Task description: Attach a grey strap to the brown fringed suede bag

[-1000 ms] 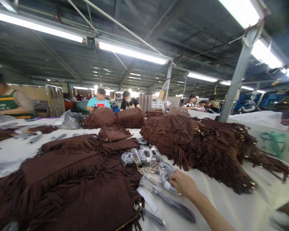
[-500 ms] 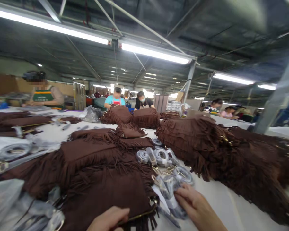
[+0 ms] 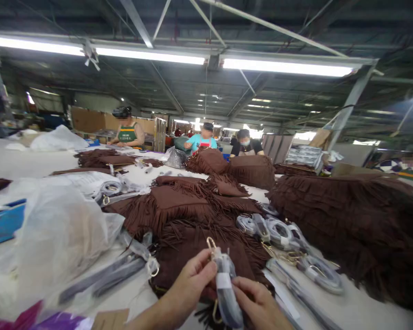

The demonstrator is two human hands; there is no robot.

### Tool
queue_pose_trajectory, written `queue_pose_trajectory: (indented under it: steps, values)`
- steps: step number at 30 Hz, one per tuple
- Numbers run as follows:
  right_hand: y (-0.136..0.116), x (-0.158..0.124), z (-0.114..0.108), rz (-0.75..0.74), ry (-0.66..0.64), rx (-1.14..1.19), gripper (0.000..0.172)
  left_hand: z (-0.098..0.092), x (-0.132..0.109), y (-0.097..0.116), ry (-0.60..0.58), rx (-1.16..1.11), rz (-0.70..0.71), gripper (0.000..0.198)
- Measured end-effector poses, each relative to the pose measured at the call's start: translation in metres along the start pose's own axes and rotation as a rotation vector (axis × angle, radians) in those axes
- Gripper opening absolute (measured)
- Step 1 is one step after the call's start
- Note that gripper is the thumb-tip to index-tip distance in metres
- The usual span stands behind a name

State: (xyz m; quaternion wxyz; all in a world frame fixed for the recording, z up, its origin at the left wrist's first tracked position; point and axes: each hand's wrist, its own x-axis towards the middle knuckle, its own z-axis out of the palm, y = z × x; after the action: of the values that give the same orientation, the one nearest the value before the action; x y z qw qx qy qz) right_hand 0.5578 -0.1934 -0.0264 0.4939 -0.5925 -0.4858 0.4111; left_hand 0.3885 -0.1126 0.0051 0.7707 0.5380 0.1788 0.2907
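Between my two hands is a coiled strap (image 3: pixel 224 275), wrapped in clear plastic with a white paper band and a gold clasp sticking up. My left hand (image 3: pixel 200 271) pinches its upper end near the clasp. Fingers of my right hand (image 3: pixel 253 295) grip its lower right side. Directly beneath lies a dark brown fringed bag (image 3: pixel 179 256), partly hidden by my hands. More wrapped coiled straps (image 3: pixel 278 231) with gold clasps lie to the right of the bag, some beside a white paper strip (image 3: pixel 284 293).
Stacked brown fringed bags (image 3: pixel 330 220) rise on the right, others (image 3: pixel 179 199) lie ahead. At left are a translucent plastic bag (image 3: pixel 69 229), a blue item (image 3: pixel 5 222) and plastic-wrapped straps (image 3: pixel 113 275). Several people work across the table, one in a green apron (image 3: pixel 128 134).
The view has swung left. My right hand has lifted a wrapped strap from the pile and brought it over the bag, where my left hand now holds it too.
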Motion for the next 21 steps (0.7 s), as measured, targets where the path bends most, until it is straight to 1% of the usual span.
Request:
queue_pose_trajectory:
  steps: [2, 4, 5, 7, 8, 9, 10, 13, 15, 17, 19, 21]
  values:
    - [-0.007, 0.003, 0.004, 0.166, 0.009, 0.160, 0.065, -0.005, 0.000, 0.006, -0.065, -0.096, -0.006, 0.069]
    - [-0.014, 0.005, 0.006, 0.290, 0.036, 0.198, 0.066, -0.009, -0.001, 0.008, -0.117, -0.124, -0.011, 0.071]
    - [-0.017, 0.005, 0.007, 0.329, 0.031, 0.200, 0.064, -0.011, -0.002, 0.007, -0.129, -0.105, -0.014, 0.074]
    - [-0.021, 0.005, 0.008, 0.366, 0.000, 0.247, 0.055, -0.012, -0.004, 0.006, -0.104, -0.006, -0.005, 0.084]
    - [-0.022, 0.005, 0.009, 0.367, -0.009, 0.293, 0.051, -0.011, -0.005, 0.005, -0.078, 0.071, 0.008, 0.087]
    - [-0.022, 0.005, 0.010, 0.364, -0.016, 0.343, 0.048, -0.009, -0.007, 0.004, -0.049, 0.158, 0.035, 0.086]
    - [-0.021, 0.005, 0.011, 0.361, -0.021, 0.388, 0.045, -0.007, -0.008, 0.004, -0.022, 0.249, 0.073, 0.080]
    - [-0.017, 0.003, 0.014, 0.356, -0.084, 0.465, 0.046, 0.000, -0.013, 0.009, 0.039, 0.495, 0.199, 0.043]
    - [-0.015, 0.002, 0.016, 0.352, -0.133, 0.483, 0.051, 0.003, -0.016, 0.014, 0.091, 0.606, 0.253, 0.027]
    - [-0.016, 0.001, 0.018, 0.320, -0.146, 0.493, 0.053, 0.002, -0.018, 0.020, 0.126, 0.660, 0.268, 0.022]
    - [-0.018, 0.001, 0.019, 0.244, -0.137, 0.449, 0.053, 0.000, -0.019, 0.024, 0.099, 0.630, 0.254, 0.020]
    - [-0.020, 0.003, 0.017, 0.087, -0.139, 0.265, 0.052, -0.005, -0.017, 0.026, 0.046, 0.495, 0.235, 0.019]
